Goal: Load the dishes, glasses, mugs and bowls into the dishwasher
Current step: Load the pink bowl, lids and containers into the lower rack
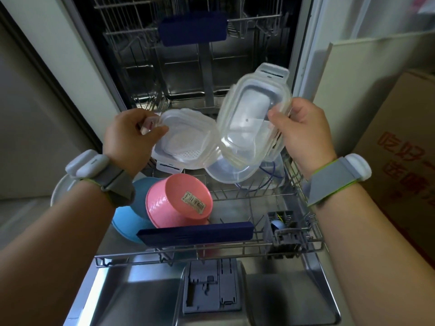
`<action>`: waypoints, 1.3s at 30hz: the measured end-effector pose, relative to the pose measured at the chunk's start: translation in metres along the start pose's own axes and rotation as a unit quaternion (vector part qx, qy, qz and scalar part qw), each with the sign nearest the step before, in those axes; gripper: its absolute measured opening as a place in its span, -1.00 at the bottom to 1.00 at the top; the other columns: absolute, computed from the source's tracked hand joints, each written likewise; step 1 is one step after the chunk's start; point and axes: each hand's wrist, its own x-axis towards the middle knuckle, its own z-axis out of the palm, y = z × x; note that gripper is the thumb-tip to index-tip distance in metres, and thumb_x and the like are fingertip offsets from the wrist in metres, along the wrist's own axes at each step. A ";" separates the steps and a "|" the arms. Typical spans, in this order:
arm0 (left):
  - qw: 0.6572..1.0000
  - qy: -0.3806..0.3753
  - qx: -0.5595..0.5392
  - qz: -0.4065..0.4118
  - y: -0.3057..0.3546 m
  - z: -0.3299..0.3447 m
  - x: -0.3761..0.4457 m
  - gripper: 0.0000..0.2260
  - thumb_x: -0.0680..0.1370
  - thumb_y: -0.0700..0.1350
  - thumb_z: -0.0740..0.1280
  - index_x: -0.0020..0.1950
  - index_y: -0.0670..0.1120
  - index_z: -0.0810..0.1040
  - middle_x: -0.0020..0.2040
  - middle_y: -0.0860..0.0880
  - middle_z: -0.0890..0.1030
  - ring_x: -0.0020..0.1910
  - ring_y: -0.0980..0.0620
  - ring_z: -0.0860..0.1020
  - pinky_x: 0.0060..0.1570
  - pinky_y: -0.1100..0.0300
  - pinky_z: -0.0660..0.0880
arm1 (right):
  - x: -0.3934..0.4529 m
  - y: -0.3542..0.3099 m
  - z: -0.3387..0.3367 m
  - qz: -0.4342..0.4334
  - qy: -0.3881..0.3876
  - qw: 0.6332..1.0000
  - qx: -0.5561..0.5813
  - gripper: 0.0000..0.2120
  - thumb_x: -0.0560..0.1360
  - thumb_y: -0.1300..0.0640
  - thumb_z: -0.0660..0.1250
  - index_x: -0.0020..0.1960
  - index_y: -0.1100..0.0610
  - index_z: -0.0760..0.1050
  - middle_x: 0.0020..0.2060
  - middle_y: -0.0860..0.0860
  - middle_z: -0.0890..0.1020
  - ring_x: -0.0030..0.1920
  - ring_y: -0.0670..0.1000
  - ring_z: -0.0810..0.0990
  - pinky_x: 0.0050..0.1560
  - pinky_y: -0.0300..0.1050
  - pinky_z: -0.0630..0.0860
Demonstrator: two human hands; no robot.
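Both forearms are reaching out over the pulled-out lower rack [235, 249]. The left hand [128, 140] is pinching a clear container lid [186, 142] held flat; the right hand [303, 132] is pinching a second clear lid [249, 109], tilted upright, above a pink bowl [179, 201].

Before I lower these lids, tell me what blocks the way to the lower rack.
Under the right hand and its lid, a clear container already lies in the rack; bare tines show nearer you.

place: home kitchen | evidence: built-in dishwasher [200, 67] open, lower rack [270, 245] pulled out holding plastic bowls [179, 201] | right: printed cardboard box [404, 142] against wall
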 end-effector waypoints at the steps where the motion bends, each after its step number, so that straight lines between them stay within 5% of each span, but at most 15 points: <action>1: 1.000 0.008 0.012 0.004 -0.001 -0.002 0.001 -0.82 0.52 -0.08 0.41 0.07 -0.13 0.62 -0.13 0.01 0.55 -0.34 0.17 0.38 -0.32 0.34 0.31 | -0.001 -0.003 0.001 0.002 0.001 1.000 -0.009 -0.87 0.49 0.15 0.37 -0.02 0.19 0.59 -0.16 0.16 0.66 -0.16 0.14 0.63 -0.11 0.04 0.57; 6: 0.998 0.012 0.054 0.034 -0.002 -0.010 0.000 -0.80 0.54 -0.07 0.38 0.11 -0.13 0.61 -0.01 -0.06 0.55 -0.17 0.03 0.45 -0.20 0.25 0.33 | -0.004 -0.006 0.006 0.030 -0.027 0.998 -0.052 -0.86 0.49 0.10 0.35 -0.08 0.16 0.59 -0.19 0.16 0.65 -0.21 0.11 0.61 -0.15 0.06 0.57; 11: 0.999 0.024 0.033 0.034 -0.010 -0.013 0.003 -0.85 0.51 -0.15 0.42 0.07 -0.10 0.64 0.04 -0.07 0.56 -0.17 0.08 0.55 -0.20 0.54 0.33 | 0.003 0.000 0.017 0.065 -0.098 0.986 -0.117 -0.82 0.47 0.13 0.36 -0.07 0.25 0.59 -0.20 0.23 0.64 -0.24 0.11 0.58 -0.25 -0.09 0.45; 16: 0.999 0.049 0.001 0.004 -0.017 -0.021 0.028 -0.81 0.50 -0.21 0.39 0.09 -0.08 0.65 0.09 -0.09 0.58 -0.06 0.04 0.58 -0.11 0.47 0.37 | 0.044 0.007 0.043 0.186 -0.030 0.982 0.010 -0.84 0.49 0.16 0.37 -0.26 0.11 0.50 -0.35 0.06 0.54 -0.33 0.09 0.54 -0.32 -0.05 0.46; 22: 0.981 0.087 -0.087 -0.147 -0.031 -0.016 0.039 -0.79 0.55 -0.19 0.30 0.11 0.03 0.64 0.05 -0.01 0.63 -0.20 0.05 0.55 -0.14 0.18 0.54 | 0.053 0.025 0.077 0.290 -0.051 0.950 0.106 -0.90 0.52 0.14 0.37 -0.13 0.08 0.46 -0.29 0.05 0.55 -0.36 -0.01 0.52 -0.37 -0.21 0.43; 26: 0.925 0.116 -0.232 -0.278 -0.046 -0.021 0.046 -0.89 0.47 -0.01 0.37 -0.20 0.03 0.66 -0.16 -0.01 0.69 -0.12 0.00 0.66 0.04 0.05 0.60 | 0.056 0.032 0.087 0.282 -0.052 0.949 0.131 -0.87 0.50 0.12 0.40 -0.18 0.05 0.47 -0.27 0.04 0.56 -0.26 0.03 0.53 -0.33 -0.17 0.43; 29: 0.921 0.108 -0.206 -0.311 -0.055 -0.019 0.041 -0.86 0.44 0.06 0.45 -0.23 0.01 0.65 -0.21 0.03 0.69 -0.10 0.02 0.66 0.03 0.05 0.61 | 0.054 0.029 0.095 0.263 -0.075 0.954 0.123 -0.90 0.49 0.11 0.40 -0.17 0.06 0.52 -0.25 0.03 0.59 -0.22 0.05 0.54 -0.30 -0.16 0.42; 34: 0.935 0.076 -0.177 -0.298 -0.060 -0.008 0.023 -0.90 0.43 -0.02 0.48 -0.24 -0.03 0.66 -0.23 -0.09 0.68 -0.21 -0.04 0.64 -0.04 -0.04 0.63 | 0.042 0.023 0.097 0.206 -0.125 0.967 0.082 -0.94 0.49 0.10 0.42 -0.13 0.07 0.56 -0.24 0.06 0.62 -0.29 0.05 0.55 -0.35 -0.14 0.42; 39: 0.953 0.075 -0.199 -0.217 -0.042 -0.012 0.013 -0.93 0.47 -0.15 0.45 -0.20 -0.02 0.61 -0.20 -0.06 0.66 -0.15 -0.04 0.67 -0.04 0.04 0.64 | 0.032 -0.009 0.058 0.123 -0.170 0.977 0.028 -0.73 0.41 0.02 0.42 -0.08 0.23 0.62 -0.10 0.33 0.65 -0.07 0.38 0.62 0.00 0.35 0.56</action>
